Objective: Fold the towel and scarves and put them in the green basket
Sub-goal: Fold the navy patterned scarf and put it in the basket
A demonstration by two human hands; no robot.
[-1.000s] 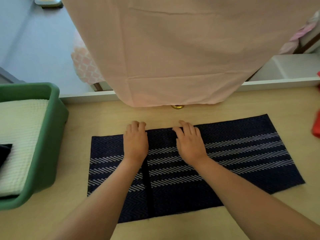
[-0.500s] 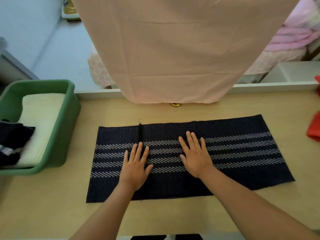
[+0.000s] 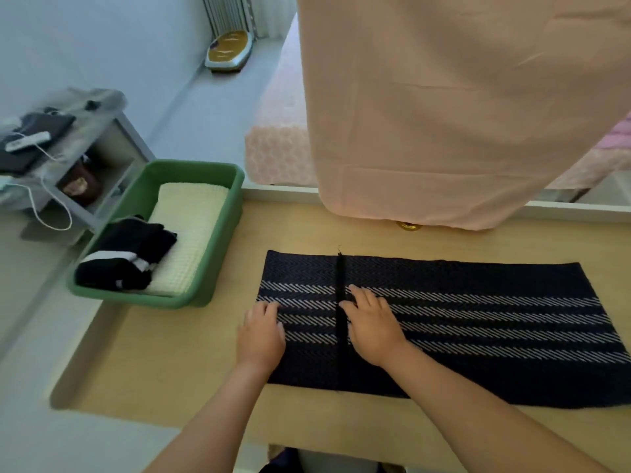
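Two hands lay on the striped scarf [image 3: 478,319], which was spread flat and lengthwise on the wooden table [image 3: 170,353], well right of the green basket [image 3: 225,213]. The left hand [image 3: 261,332] sat over the scarf's left short edge, palm down. Its fingers [image 3: 269,307] reached forward onto the white striped rows, while the heel of the hand hung out over bare table. Those fingers looked straight and loose, pressing rather than gripping; whether any cloth was caught under them could not be told. The right hand [image 3: 374,327] rested wholly on the scarf, palm down. Its fingers [image 3: 362,295] were spread and straight, holding nothing. A narrow dark band [image 3: 341,268] crossed the scarf from its far edge to its near edge and ran between the two hands. The right thumb touched that band, and the left fingertips stopped just short of it. Most of the scarf stretched away to the right of both hands, untouched.

Inside the basket lay a cream towel [image 3: 191,227], folded flat, with a folded dark scarf [image 3: 133,247] resting on its near end. A large pink cloth [image 3: 444,114] hung over the table's far edge, and a small gold knob [image 3: 408,226] showed just beneath its hem.
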